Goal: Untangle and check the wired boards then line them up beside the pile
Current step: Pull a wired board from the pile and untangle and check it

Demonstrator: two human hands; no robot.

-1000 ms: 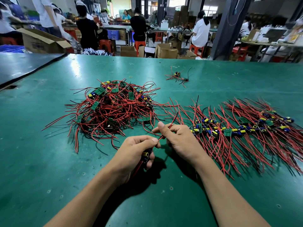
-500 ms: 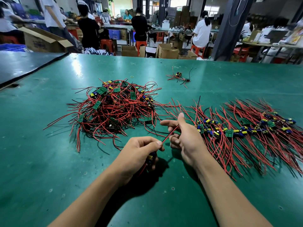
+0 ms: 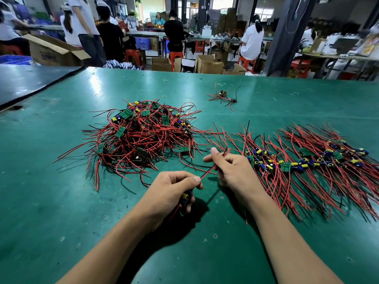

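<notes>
Between both hands, low over the green surface (image 3: 61,201), one wired board (image 3: 184,196) sits curled inside the left hand (image 3: 170,193), fingers closed round it. Its red lead (image 3: 209,171) runs up-right to the right hand (image 3: 231,171), pinched thumb vs forefinger. Laid-out row (image 3: 307,160) lies just right of that hand, so the right hand is nearer; tangled pile (image 3: 143,136) sits up-left. Boxes w/ unseen contents stand far behind.

Counter (image 3: 61,201): green, glossy, pale-speckled. Tangled pile (image 3: 143,138): red and black wires, green boards, yellow-and-blue components; the lined-up row (image 3: 307,162) alike. Stools (image 3: 133,56) beyond: red-orange; cartons (image 3: 207,64) brown.
</notes>
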